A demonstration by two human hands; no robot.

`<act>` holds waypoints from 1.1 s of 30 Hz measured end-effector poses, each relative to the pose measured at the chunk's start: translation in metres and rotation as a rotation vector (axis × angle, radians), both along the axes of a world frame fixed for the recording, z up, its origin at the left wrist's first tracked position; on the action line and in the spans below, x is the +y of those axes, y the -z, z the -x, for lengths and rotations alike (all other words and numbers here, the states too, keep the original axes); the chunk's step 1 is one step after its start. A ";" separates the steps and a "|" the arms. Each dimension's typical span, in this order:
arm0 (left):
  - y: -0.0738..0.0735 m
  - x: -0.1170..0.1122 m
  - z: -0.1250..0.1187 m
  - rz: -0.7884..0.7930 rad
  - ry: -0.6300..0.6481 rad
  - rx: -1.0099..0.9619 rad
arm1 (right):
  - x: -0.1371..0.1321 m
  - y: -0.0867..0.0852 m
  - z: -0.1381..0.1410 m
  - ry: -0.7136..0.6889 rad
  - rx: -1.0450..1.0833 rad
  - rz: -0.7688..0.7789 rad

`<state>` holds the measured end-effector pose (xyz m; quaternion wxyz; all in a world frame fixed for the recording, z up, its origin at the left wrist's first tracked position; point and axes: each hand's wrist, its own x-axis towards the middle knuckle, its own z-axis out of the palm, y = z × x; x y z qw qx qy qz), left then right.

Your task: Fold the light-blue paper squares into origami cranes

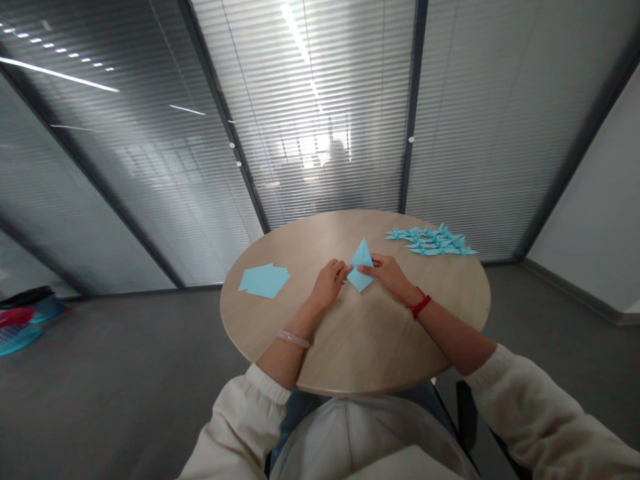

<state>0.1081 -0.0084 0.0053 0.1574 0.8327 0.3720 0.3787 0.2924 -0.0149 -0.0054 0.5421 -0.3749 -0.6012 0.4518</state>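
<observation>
A light-blue folded origami paper (pixel 362 260), kite-shaped with its long point away from me, is held up between my hands over the middle of the table. My left hand (pixel 330 281) pinches its left corner, fingertips closed at the edge. On the other side my right hand (pixel 390 272) grips the right edge, thumb lying across the front and fingers behind. Flat blue paper sheets (pixel 265 280) lie in a loose stack to the left. Several finished blue paper cranes (pixel 435 241) are grouped in rows at the back right.
The round wooden table (pixel 350 357) stands close before my body. Behind it rise glass panels with blinds (pixel 330 100). A blue basket with a red and black lining (pixel 23 327) sits on the floor at far left. Part of a black chair (pixel 466 413) shows beside me.
</observation>
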 end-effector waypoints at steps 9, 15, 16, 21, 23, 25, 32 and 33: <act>-0.001 -0.001 -0.001 0.062 0.054 -0.118 | -0.003 -0.002 0.001 0.015 0.009 -0.010; -0.001 -0.001 -0.001 0.049 0.043 -0.054 | -0.003 -0.003 0.000 0.047 0.035 -0.017; -0.002 -0.001 -0.001 0.027 0.036 -0.031 | -0.003 -0.003 -0.001 0.047 0.044 -0.016; -0.005 -0.001 0.001 -0.034 0.020 0.012 | -0.003 -0.003 0.000 0.031 0.071 0.005; -0.005 -0.001 0.001 -0.041 0.010 0.025 | -0.003 -0.004 0.000 0.021 0.067 0.015; -0.003 -0.002 0.001 -0.035 0.003 0.014 | -0.004 -0.004 0.001 0.002 0.055 0.026; -0.002 -0.004 -0.001 -0.005 -0.013 -0.032 | -0.005 -0.003 0.004 -0.104 -0.005 0.033; -0.002 -0.004 -0.001 -0.014 -0.017 -0.032 | -0.005 -0.003 0.004 -0.106 -0.007 0.036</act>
